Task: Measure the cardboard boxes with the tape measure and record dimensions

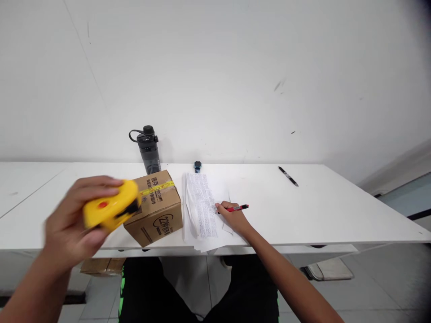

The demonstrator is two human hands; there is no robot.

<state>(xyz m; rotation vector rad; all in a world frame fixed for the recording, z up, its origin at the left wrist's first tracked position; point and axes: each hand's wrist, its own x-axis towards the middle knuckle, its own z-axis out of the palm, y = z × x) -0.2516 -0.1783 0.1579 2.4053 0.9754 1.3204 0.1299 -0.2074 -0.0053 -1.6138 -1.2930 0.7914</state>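
Note:
My left hand is raised at the left, blurred by motion, its fingers wrapped round a yellow tape measure with a red button. The tape measure's front end is close to the taped top of a small cardboard box that stands near the table's front edge. My right hand rests on a stack of printed paper sheets and grips a red pen, with its tip on the paper.
A long white table runs along a white wall. A dark water bottle stands behind the box. A small blue object lies behind the papers, and a black pen lies further right. Another box sits under the table.

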